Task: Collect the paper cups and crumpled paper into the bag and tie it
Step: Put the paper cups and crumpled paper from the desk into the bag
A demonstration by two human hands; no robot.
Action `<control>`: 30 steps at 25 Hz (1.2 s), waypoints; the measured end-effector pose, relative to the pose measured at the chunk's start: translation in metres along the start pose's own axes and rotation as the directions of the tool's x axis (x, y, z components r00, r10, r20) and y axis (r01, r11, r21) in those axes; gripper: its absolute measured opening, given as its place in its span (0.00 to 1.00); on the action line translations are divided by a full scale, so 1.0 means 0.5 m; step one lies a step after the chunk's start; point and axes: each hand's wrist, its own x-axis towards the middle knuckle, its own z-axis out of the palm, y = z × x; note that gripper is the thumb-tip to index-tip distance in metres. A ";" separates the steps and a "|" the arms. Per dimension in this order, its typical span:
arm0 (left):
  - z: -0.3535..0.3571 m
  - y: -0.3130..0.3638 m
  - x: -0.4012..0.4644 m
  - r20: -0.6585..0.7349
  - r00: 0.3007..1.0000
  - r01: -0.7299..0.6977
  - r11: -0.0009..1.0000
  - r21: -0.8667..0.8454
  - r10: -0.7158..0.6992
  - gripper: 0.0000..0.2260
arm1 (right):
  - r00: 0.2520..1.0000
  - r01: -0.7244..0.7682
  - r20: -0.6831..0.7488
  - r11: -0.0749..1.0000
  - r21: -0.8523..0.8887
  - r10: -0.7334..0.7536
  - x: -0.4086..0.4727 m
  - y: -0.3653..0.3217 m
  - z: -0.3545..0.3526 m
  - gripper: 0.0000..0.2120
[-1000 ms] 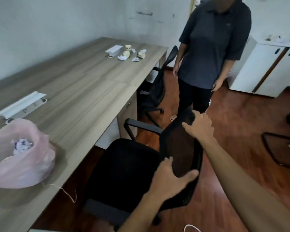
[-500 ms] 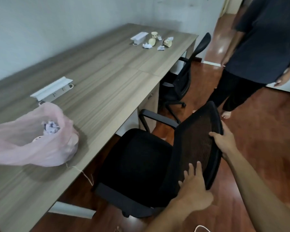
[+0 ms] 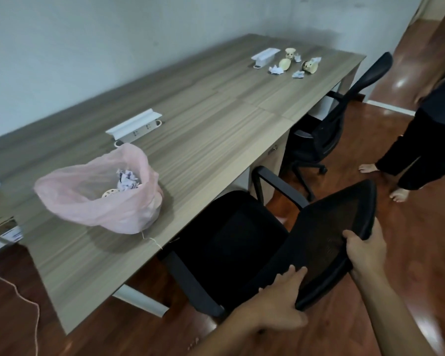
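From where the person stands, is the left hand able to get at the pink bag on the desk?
Probably not straight away. The left hand grips the chair back, and that chair stands between the person and the pink bag on the desk. Letting go and leaning over the seat might do it.

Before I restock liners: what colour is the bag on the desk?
The bag is translucent pale pink, seen in the head view.
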 end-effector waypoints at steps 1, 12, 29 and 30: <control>0.005 -0.003 -0.005 0.007 1.000 0.000 1.000 -0.002 0.000 0.40 | 1.000 -0.002 0.003 1.000 0.013 0.002 -0.006 0.004 -0.001 0.27; 0.038 -0.011 -0.050 0.009 1.000 0.020 0.998 -0.058 -0.019 0.41 | 0.999 -0.017 0.039 0.999 0.042 0.015 -0.053 0.018 -0.009 0.30; -0.086 -0.116 -0.135 -0.183 0.982 0.020 0.992 -0.126 -0.043 0.42 | 0.983 0.011 0.183 0.996 0.083 -0.027 -0.120 -0.066 0.215 0.33; -0.107 -0.131 -0.147 -0.197 0.979 0.023 0.993 -0.115 -0.046 0.42 | 0.982 0.000 0.187 0.996 0.085 -0.016 -0.128 -0.072 0.238 0.33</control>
